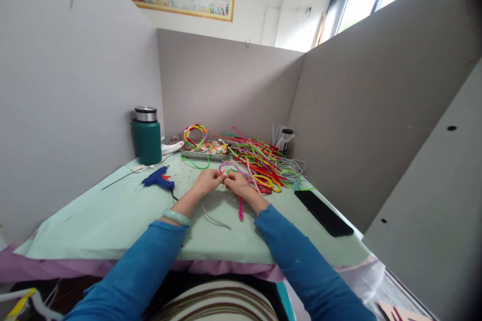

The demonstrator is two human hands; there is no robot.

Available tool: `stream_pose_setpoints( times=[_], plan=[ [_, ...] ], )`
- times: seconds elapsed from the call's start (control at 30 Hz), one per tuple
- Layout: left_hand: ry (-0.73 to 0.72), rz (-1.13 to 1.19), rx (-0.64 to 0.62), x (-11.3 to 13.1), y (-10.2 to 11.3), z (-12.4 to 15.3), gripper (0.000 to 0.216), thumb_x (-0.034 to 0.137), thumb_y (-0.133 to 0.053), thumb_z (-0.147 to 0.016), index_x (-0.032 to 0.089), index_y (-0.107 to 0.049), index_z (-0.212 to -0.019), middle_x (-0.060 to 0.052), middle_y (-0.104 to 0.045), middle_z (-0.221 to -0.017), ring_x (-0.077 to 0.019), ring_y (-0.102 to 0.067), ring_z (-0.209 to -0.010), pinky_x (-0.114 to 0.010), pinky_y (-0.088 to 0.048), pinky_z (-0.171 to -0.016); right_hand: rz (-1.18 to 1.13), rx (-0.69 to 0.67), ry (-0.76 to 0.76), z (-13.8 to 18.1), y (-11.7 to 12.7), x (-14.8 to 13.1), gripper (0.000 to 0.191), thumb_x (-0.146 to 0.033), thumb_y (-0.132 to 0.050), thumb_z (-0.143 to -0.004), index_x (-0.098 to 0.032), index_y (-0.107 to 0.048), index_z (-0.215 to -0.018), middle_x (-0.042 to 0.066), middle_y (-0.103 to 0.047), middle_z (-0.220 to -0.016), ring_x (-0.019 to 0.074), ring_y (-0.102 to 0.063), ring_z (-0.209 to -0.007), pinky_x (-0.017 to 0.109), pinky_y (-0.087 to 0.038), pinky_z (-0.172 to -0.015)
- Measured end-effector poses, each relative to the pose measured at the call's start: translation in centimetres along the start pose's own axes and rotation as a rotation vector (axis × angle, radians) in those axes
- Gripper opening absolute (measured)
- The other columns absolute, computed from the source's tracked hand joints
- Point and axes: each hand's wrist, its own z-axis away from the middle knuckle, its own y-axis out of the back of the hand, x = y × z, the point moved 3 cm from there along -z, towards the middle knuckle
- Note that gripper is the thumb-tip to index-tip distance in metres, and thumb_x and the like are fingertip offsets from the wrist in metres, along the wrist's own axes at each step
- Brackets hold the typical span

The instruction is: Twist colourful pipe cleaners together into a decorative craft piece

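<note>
My left hand (208, 181) and my right hand (238, 183) meet over the middle of the table, fingertips pinched close together. Between them are coloured pipe cleaners, mostly covered by the fingers. A purple pipe cleaner (235, 165) arches out just beyond the fingertips. Below my right wrist a bright pink pipe cleaner (241, 209) shows; whether it joins the held ones I cannot tell. Close to my left forearm lies a blue glue gun (158, 178). A thin grey wire loop (215, 219) rests on the cloth between my arms.
Behind my hands is a heap of coloured pipe cleaners (256, 158). A metal tray (205, 156) of small pieces has a multicoloured headband (195, 136) on it. A green bottle (147, 135) stands left, a black phone-like slab (324, 213) lies right. Grey partitions (229, 80) enclose the table.
</note>
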Motion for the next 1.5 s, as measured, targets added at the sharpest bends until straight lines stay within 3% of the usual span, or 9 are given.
stream_pose_setpoints(
  times=[0.2,0.47,0.7,0.8,1.17,1.5],
  plan=[
    [0.017,0.02,0.026,0.0,0.2,0.1,0.031,0.035,-0.049,-0.079,0.017,-0.052,-0.053,0.003,-0.045,-0.05,-0.0108,-0.038,-0.053,-0.024,-0.024,-0.052,-0.039,0.027,0.01,0.0,0.1,-0.1,0.008,-0.023,-0.05,-0.071,-0.017,-0.055,-0.068,-0.003,-0.051,-0.058,0.0078,-0.042,-0.052,0.019,-0.031,-0.05],
    [0.014,0.075,0.02,-0.2,0.3,0.2,0.04,0.045,-0.046,-0.082,0.018,-0.056,-0.054,0.001,-0.054,-0.048,-0.0121,-0.047,-0.052,-0.023,-0.031,-0.053,-0.038,0.031,-0.045,-0.4,0.1,0.6,0.012,-0.026,-0.052,-0.072,-0.017,-0.051,-0.065,-0.005,-0.046,-0.055,0.0067,-0.037,-0.046,0.02,-0.026,-0.044],
    [-0.16,0.218,0.031,0.0,-0.2,0.1,0.019,0.031,-0.055,-0.078,0.017,-0.066,-0.083,-0.003,-0.071,-0.075,-0.0137,-0.062,-0.069,-0.022,-0.044,-0.063,-0.132,0.093,-0.083,-0.3,0.8,0.9,0.012,-0.027,-0.051,-0.07,-0.018,-0.051,-0.063,-0.005,-0.044,-0.051,0.0075,-0.037,-0.043,0.021,-0.025,-0.042],
    [-0.19,0.215,0.05,-0.3,-0.5,-0.2,0.021,0.021,-0.057,-0.075,0.017,-0.069,-0.092,-0.004,-0.073,-0.084,-0.0147,-0.065,-0.075,-0.023,-0.048,-0.067,-0.187,0.099,-0.091,-0.1,0.9,0.7,0.011,-0.026,-0.051,-0.069,-0.018,-0.05,-0.062,-0.005,-0.042,-0.049,0.0072,-0.036,-0.041,0.021,-0.023,-0.042],
    [-0.112,0.153,0.028,0.0,-0.1,-0.1,0.022,0.023,-0.06,-0.078,0.019,-0.076,-0.092,-0.006,-0.074,-0.097,-0.0194,-0.068,-0.09,-0.027,-0.049,-0.083,-0.165,0.114,-0.03,-0.1,1.0,0.3,0.01,-0.025,-0.048,-0.066,-0.017,-0.05,-0.06,-0.005,-0.042,-0.048,0.0076,-0.036,-0.044,0.021,-0.024,-0.044],
    [-0.057,0.172,0.03,0.5,0.4,0.2,0.02,0.024,-0.063,-0.076,0.02,-0.077,-0.09,-0.005,-0.075,-0.094,-0.0203,-0.068,-0.088,-0.026,-0.048,-0.082,-0.125,0.147,0.026,-0.1,1.2,0.0,0.014,-0.028,-0.05,-0.066,-0.016,-0.053,-0.059,-0.004,-0.044,-0.05,0.0082,-0.038,-0.049,0.02,-0.028,-0.046]
  ],
)
